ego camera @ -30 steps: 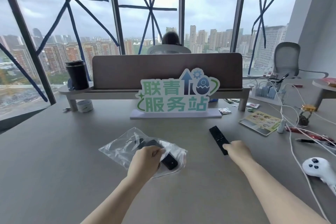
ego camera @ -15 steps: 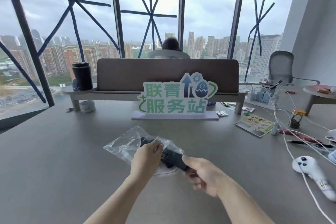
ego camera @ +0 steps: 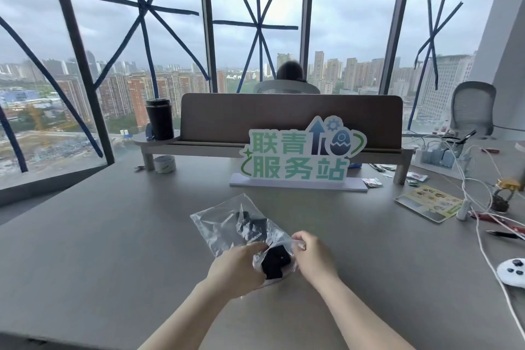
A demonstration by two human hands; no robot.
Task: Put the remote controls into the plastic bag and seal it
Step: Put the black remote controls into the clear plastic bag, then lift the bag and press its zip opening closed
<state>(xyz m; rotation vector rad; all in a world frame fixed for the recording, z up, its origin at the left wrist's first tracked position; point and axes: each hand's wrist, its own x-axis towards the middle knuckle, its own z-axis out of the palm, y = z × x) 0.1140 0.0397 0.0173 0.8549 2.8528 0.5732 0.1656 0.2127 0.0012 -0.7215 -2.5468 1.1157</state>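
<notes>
A clear plastic bag point(ego camera: 224, 224) lies on the grey table point(ego camera: 99, 250) in front of me, its mouth toward me. Black remote controls point(ego camera: 274, 263) show through the plastic; how many I cannot tell. My left hand point(ego camera: 237, 270) pinches the left side of the bag's mouth. My right hand point(ego camera: 314, 257) pinches the right side of the mouth, with the dark end of a remote between both hands.
A green-lettered sign point(ego camera: 301, 156) stands behind the bag. At the right lie a white game controller point(ego camera: 512, 274), white cables point(ego camera: 483, 241), pens and a printed card point(ego camera: 430, 203). A black cup point(ego camera: 159, 119) and a tape roll point(ego camera: 164, 164) sit at the back left. A person sits beyond the divider.
My right hand picked the black remote up from the table, carried it left and slid it into the bag. Both hands now hold the bag's mouth.
</notes>
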